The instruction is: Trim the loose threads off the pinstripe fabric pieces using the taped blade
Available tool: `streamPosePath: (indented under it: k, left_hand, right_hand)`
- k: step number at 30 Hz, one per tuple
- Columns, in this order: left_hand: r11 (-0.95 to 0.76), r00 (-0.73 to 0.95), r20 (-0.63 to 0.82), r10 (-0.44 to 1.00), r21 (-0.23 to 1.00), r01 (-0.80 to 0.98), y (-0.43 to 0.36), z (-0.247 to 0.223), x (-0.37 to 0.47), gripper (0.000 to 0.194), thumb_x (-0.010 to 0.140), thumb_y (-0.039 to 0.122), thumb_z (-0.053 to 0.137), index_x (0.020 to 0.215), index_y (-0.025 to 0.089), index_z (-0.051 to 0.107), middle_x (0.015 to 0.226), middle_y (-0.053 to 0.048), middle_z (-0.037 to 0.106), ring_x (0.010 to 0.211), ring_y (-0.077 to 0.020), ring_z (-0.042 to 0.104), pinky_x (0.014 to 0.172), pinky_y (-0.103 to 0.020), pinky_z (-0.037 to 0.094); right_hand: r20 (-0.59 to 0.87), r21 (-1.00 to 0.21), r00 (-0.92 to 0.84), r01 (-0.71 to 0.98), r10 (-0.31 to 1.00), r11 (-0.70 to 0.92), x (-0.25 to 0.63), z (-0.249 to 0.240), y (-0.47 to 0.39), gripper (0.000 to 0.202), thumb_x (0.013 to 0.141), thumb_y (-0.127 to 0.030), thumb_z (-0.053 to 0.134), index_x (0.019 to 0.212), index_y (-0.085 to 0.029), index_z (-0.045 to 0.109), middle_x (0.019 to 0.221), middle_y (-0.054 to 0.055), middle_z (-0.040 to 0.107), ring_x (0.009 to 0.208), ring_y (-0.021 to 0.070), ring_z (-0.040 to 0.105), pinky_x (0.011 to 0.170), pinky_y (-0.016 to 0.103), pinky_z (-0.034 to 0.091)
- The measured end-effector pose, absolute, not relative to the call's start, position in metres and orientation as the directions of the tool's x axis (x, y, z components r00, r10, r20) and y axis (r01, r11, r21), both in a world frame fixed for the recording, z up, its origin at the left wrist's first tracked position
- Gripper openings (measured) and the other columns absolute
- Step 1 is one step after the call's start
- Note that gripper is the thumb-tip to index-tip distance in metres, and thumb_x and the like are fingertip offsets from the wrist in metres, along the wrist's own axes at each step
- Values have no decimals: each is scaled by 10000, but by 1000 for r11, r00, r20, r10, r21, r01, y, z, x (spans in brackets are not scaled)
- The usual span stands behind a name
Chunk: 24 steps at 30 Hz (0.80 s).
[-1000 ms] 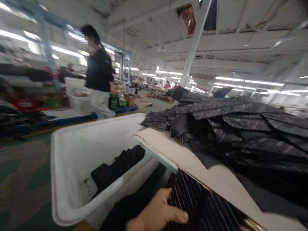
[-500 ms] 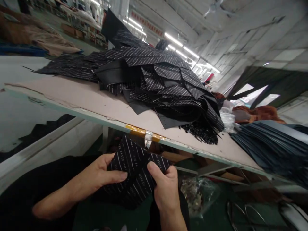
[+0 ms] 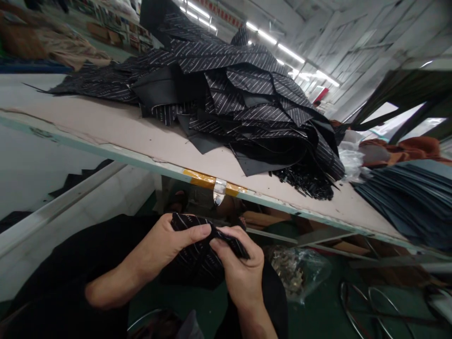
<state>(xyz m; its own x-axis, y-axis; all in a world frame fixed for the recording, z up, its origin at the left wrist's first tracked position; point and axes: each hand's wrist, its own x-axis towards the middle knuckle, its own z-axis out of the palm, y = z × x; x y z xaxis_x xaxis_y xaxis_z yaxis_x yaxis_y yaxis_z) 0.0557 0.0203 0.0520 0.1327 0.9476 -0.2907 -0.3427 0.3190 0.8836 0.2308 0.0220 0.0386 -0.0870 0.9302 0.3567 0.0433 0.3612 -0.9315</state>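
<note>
Between my hands, below the table edge, is a black fabric piece with white stripes and lettering. My left hand pinches its upper left part, thumb stretched across the top. My right hand grips the right part, where the cloth is bunched between thumb and fingers. Both thumbs are close together at the middle of the piece. Its lower part hangs down in shadow. On the table above lies a big heap of similar striped fabric pieces, some with plain dark sides showing.
The pale table has yellow tape and a silvery strip on its edge. Small black bits lie beside the heap. A dark blue stack is at right. Under the table sits a clear plastic bag of small parts.
The fabric was spread flatter; now it is tilted and bunched at the top. My left thumb has moved right, nearer my right thumb. The camera view has shifted slightly.
</note>
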Motion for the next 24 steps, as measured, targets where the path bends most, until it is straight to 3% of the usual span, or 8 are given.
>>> streamPosePath:
  k: [4,6,8,10,13,16,20,24]
  left_hand:
    - [372,64,-384,921,819,-437,23,55,64,312,571,395,964,729,164,826,707,-18,786,674,-161,676,652,-218,546]
    - [402,33,-442,896,779,-480,26,56,65,312,503,370,979,607,159,773,594,13,717,571,-124,603,555,-197,486]
    - [429,20,-485,874,754,-497,29,55,64,336,477,365,992,554,163,735,541,36,666,524,-104,548,511,-193,445]
    - [439,42,-477,878,765,-472,29,53,61,350,508,400,999,638,167,773,617,21,715,596,-125,598,576,-203,487]
    - [401,90,-401,912,820,-409,26,48,59,413,592,457,984,867,189,833,856,-28,812,828,-194,690,770,-258,555]
    - [369,48,-384,922,834,-411,24,44,59,450,583,489,993,887,194,840,888,-35,823,850,-201,692,787,-261,556]
    - [445,93,-471,877,724,-526,28,50,60,463,491,513,1025,715,167,815,706,-26,778,658,-153,656,631,-218,532]
    - [459,102,-489,866,700,-547,37,61,56,486,464,523,1025,555,150,728,552,-5,684,514,-118,589,520,-193,494]
  right_hand:
    - [704,-632,-203,260,681,731,234,40,19,316,895,7,658,1099,-211,763,886,39,766,769,154,685,714,269,560]
    - [752,-482,-353,282,557,830,235,45,18,334,908,18,588,1124,-181,745,880,72,755,769,180,672,695,303,560]
    - [730,-455,-436,264,526,850,234,50,17,345,902,10,580,1131,-190,744,884,77,756,774,193,670,690,317,562]
    - [702,-566,-337,272,628,778,231,51,19,331,893,1,635,1102,-227,754,880,46,766,772,177,679,710,300,565]
    - [565,-795,-55,230,824,561,228,46,24,257,873,-41,733,989,-262,790,848,-1,766,764,147,696,715,255,556]
    - [363,-926,-38,95,931,365,227,42,29,161,806,-109,829,885,-248,814,825,-6,756,740,148,692,674,243,543]
    - [143,-984,-159,-126,977,123,227,41,30,83,788,-221,874,751,-210,801,804,17,762,744,160,687,708,258,542]
    - [-74,-856,-171,-494,982,-150,222,42,35,244,832,-412,842,740,-200,765,673,8,726,661,164,683,739,298,563]
